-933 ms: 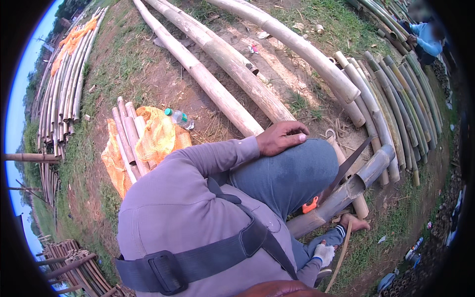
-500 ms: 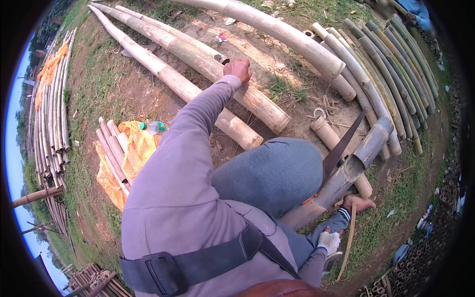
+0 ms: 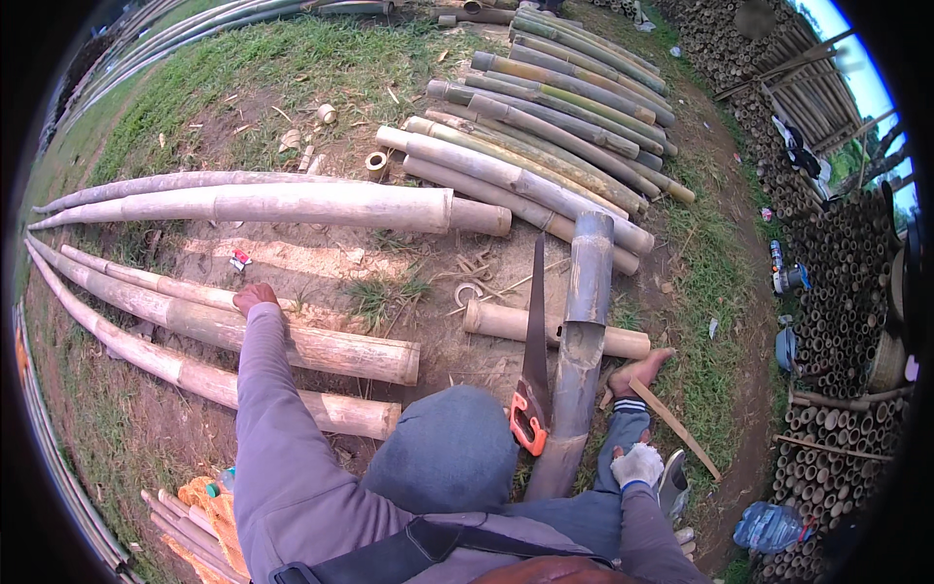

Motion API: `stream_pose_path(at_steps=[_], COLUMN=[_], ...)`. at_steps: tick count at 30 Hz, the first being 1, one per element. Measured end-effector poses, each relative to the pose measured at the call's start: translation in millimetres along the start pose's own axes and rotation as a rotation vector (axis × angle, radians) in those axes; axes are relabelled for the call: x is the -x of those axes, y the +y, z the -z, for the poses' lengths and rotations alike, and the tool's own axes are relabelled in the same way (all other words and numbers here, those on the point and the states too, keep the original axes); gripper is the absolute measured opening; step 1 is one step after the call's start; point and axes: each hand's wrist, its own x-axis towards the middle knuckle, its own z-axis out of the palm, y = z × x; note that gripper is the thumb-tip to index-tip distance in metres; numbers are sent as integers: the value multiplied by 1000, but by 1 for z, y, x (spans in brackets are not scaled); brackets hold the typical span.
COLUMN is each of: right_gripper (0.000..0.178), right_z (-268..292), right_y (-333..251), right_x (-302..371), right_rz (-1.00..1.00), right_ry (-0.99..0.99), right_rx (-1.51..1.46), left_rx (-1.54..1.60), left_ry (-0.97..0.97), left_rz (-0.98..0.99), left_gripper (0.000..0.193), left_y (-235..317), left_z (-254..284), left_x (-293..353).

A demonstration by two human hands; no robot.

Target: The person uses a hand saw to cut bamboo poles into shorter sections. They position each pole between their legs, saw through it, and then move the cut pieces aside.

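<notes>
My left hand (image 3: 256,297) is closed over a pale bamboo pole (image 3: 156,275), at the far left of two thicker poles' cut ends. My right hand (image 3: 637,465), in a white glove with bare fingertips, is curled against my lower leg; what it holds, if anything, is hidden. A handsaw (image 3: 535,341) with an orange handle leans, blade pointing away, beside a grey bamboo tube (image 3: 574,389). That tube has a notch cut in its upper side and lies across a shorter bamboo piece (image 3: 506,320). My bare foot (image 3: 642,372) is next to the tube.
Large bamboo poles (image 3: 292,206) lie further off at left. A row of greenish poles (image 3: 555,107) spreads at the back. A flat bamboo strip (image 3: 676,428) lies near my foot. Stacked bamboo (image 3: 837,428) and a clear plastic jug (image 3: 769,528) are at right.
My view has swung to the right, so the poles and my left arm appear further left. The saw's orange handle now shows. Both hands seem to stay in place.
</notes>
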Motion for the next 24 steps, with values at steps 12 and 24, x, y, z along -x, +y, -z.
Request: stream_pose_path(at_steps=[12,24], right_gripper=[90,85], right_z=[-3,5], right_y=[1,2], right_x=[4,6], right_rz=[40,63], right_ry=[-18,22], right_rx=[-17,-89], left_rx=[60,178], left_ry=[188,350], left_rz=[-279,-549], left_gripper=[27,13], left_y=[-29,-40], left_z=[78,170], left_x=[20,160])
